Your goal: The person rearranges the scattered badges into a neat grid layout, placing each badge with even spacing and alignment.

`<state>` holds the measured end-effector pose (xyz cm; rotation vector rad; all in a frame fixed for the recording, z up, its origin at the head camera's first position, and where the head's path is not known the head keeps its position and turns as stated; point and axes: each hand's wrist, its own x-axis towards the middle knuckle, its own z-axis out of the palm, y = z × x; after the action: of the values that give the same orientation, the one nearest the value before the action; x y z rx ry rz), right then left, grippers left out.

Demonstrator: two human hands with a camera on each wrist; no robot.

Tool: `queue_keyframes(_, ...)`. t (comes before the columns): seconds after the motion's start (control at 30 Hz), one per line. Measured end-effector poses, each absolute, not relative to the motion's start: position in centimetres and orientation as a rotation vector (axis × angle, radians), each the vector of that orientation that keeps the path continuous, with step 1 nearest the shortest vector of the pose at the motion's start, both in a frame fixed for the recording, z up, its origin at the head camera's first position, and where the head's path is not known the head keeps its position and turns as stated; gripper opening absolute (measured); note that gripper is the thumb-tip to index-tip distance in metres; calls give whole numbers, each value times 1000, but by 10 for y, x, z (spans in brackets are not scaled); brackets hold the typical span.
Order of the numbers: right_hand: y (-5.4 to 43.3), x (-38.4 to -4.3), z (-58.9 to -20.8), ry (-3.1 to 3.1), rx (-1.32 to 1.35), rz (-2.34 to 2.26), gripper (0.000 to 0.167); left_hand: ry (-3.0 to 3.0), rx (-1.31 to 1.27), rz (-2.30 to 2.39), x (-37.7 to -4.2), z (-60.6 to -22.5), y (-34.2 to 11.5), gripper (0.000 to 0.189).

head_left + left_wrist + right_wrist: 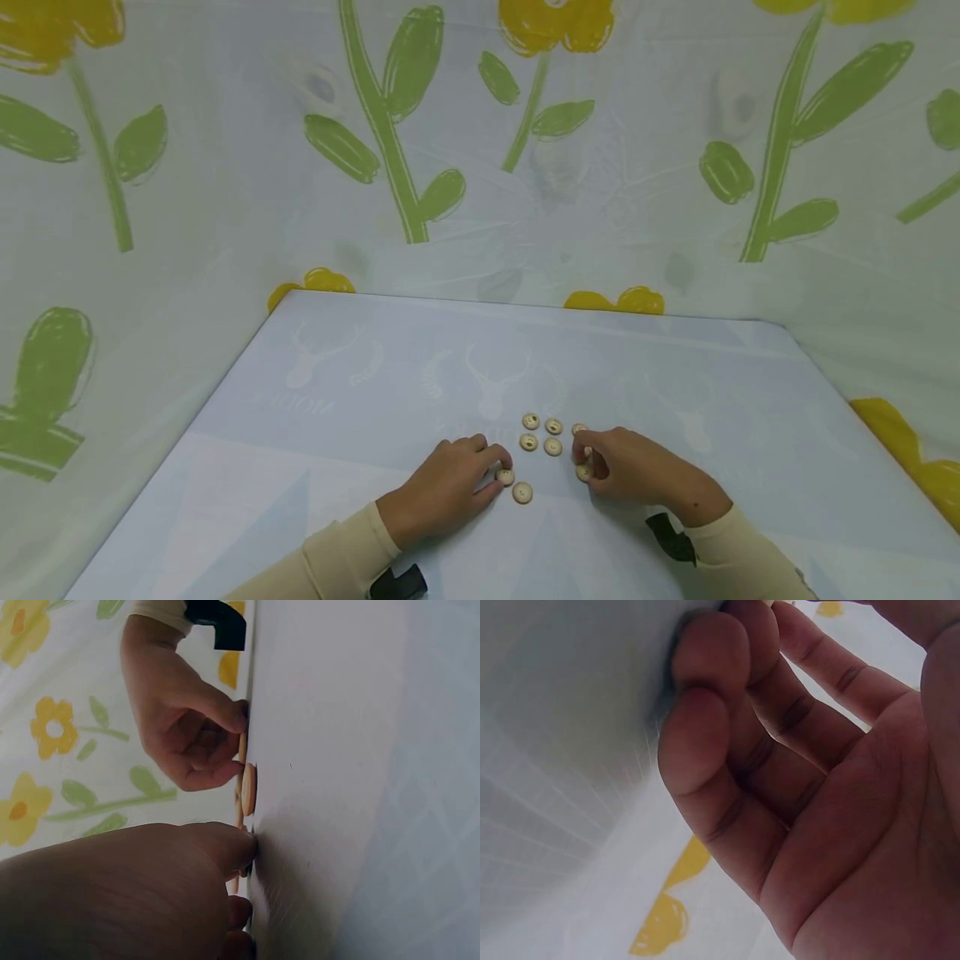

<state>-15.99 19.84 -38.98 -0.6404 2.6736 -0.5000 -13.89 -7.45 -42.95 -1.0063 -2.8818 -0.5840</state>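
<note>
My left hand rests low over the table and pinches a round wooden button between thumb and fingertips. Just beside it lies a loose button, seen edge-on as a thin disc in the left wrist view. Across from there, my right hand has thumb and index finger at the two edges of another pale button. Its fingertips partly cover a button farther back. Only palm and curled fingers show in the right wrist view; the button is out of sight there.
Between and beyond the hands, several more buttons lie flat in two short rows. They sit on a pale table printed with faint deer heads. A flowered cloth hangs behind and at the sides. Dark straps sit at both wrists.
</note>
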Motion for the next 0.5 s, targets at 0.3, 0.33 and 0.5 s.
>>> queue_keyframes(0.3,200,-159,-389,2672,-660,-506,22,-2887,-1010,-591,-139,-429,-74,14)
queue_keyframes(0.33,200,-160,-389,2673,-662,-506,22,-2886,-1011,-591,-139,-429,-74,14)
queue_keyframes(0.5,199,-160,-387,2693,-659,-493,20,-2884,-1015,-593,-139,-429,-74,14)
